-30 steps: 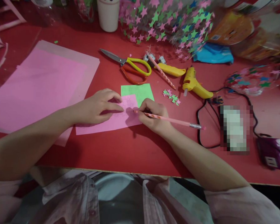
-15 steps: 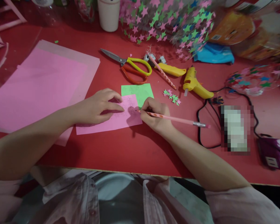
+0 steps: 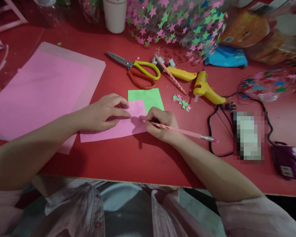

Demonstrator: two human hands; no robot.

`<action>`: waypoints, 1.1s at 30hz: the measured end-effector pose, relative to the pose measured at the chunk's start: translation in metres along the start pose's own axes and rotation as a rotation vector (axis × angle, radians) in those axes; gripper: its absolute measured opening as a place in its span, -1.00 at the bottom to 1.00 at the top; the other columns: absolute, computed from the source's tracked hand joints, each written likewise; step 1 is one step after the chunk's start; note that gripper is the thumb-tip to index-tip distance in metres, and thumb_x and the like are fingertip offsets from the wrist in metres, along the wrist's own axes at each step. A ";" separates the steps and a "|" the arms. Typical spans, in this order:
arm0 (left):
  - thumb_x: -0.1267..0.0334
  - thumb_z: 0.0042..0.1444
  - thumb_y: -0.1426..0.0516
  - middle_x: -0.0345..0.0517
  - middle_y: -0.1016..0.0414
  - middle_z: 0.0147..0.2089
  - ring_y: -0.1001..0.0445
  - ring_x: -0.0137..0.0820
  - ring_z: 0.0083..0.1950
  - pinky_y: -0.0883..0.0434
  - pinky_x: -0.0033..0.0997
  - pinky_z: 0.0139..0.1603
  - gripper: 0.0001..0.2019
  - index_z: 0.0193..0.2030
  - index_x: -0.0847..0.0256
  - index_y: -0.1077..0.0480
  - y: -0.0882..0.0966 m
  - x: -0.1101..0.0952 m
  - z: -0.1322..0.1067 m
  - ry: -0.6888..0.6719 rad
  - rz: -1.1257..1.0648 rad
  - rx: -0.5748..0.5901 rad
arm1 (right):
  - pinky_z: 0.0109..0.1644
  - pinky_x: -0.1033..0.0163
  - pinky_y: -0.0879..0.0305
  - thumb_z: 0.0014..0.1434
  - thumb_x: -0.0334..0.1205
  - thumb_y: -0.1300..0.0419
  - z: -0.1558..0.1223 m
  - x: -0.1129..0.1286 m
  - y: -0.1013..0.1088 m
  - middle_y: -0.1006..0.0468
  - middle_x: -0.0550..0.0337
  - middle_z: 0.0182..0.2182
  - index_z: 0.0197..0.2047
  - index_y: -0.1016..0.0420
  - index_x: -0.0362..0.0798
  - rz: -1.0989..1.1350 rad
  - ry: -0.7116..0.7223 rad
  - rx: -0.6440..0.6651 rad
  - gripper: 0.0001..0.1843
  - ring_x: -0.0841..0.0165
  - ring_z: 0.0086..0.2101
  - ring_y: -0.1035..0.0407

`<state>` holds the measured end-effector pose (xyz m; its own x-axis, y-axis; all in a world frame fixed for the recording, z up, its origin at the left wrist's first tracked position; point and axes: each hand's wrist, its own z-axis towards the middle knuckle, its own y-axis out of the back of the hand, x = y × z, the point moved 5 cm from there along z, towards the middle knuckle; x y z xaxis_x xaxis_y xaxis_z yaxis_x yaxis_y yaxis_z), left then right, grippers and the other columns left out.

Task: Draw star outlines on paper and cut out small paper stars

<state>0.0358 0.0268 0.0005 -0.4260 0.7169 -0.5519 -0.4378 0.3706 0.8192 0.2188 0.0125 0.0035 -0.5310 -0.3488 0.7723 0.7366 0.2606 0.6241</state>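
Note:
A small pink paper (image 3: 113,135) with faint pencil marks lies on the red table, partly over a green paper (image 3: 145,95). My left hand (image 3: 103,113) rests flat on the pink paper, thumb and fingers apart, covering part of it. My right hand (image 3: 162,123) grips a pink spotted pencil (image 3: 185,132). Its tip is at the pink paper near the right end, just beside my left fingertips. Beyond the green paper lie scissors (image 3: 130,64) with yellow and red handles. Small pink and green stars (image 3: 181,102) are heaped to the right.
Large pink sheets (image 3: 46,82) lie at left. A second pencil (image 3: 172,77), a yellow cutter (image 3: 182,74) and a yellow glue gun (image 3: 206,89) with a black cord sit at back right. A star-filled clear bag (image 3: 172,26) and a white cup (image 3: 115,16) stand behind.
My right hand has shifted slightly left and toward me with the pencil, its tip moving a little down the pink paper. My left hand stays in place.

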 end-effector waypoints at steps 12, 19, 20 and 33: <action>0.32 0.15 -0.02 -0.01 -0.35 0.09 -0.28 -0.21 0.13 -0.24 -0.09 0.18 -0.67 0.01 0.06 -0.46 0.000 0.000 0.000 -0.003 0.021 0.006 | -0.53 0.41 0.02 -0.04 -0.46 -0.08 -0.002 0.007 -0.004 -0.18 0.41 -0.65 -0.51 -0.19 -0.05 0.022 0.166 0.071 -0.85 0.57 -0.61 -0.02; 0.31 0.15 -0.02 -0.02 -0.35 0.11 -0.28 -0.22 0.15 -0.24 -0.10 0.20 -0.65 0.06 0.04 -0.42 0.000 0.000 -0.001 0.014 0.004 0.015 | -0.30 0.30 -0.31 0.16 -0.33 -0.09 0.000 0.014 0.006 -0.53 0.19 -0.40 -0.31 -0.43 -0.04 -0.111 0.254 -0.095 -0.90 0.41 -0.40 -0.38; 0.30 0.16 -0.02 -0.02 -0.36 0.12 -0.28 -0.22 0.16 -0.24 -0.10 0.20 -0.65 0.07 0.05 -0.42 0.000 0.000 -0.001 0.017 -0.003 0.009 | -0.20 0.25 -0.34 0.19 -0.31 -0.08 0.001 0.016 0.004 -0.56 0.15 -0.34 -0.26 -0.46 -0.03 -0.135 0.293 -0.066 -0.86 0.37 -0.30 -0.42; 0.27 0.18 -0.02 -0.03 -0.30 0.28 -0.19 -0.19 0.31 -0.09 -0.01 0.34 -0.65 0.11 0.10 -0.38 -0.001 0.005 0.001 0.017 0.002 0.005 | -0.30 0.26 -0.30 0.25 -0.29 0.02 0.001 0.012 0.014 -0.43 0.25 -0.56 -0.27 -0.45 -0.05 0.073 0.093 -0.130 -0.79 0.41 -0.46 -0.36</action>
<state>0.0345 0.0305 -0.0033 -0.4402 0.7076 -0.5527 -0.4330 0.3719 0.8211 0.2226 0.0126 0.0213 -0.4377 -0.4161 0.7970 0.8229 0.1717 0.5416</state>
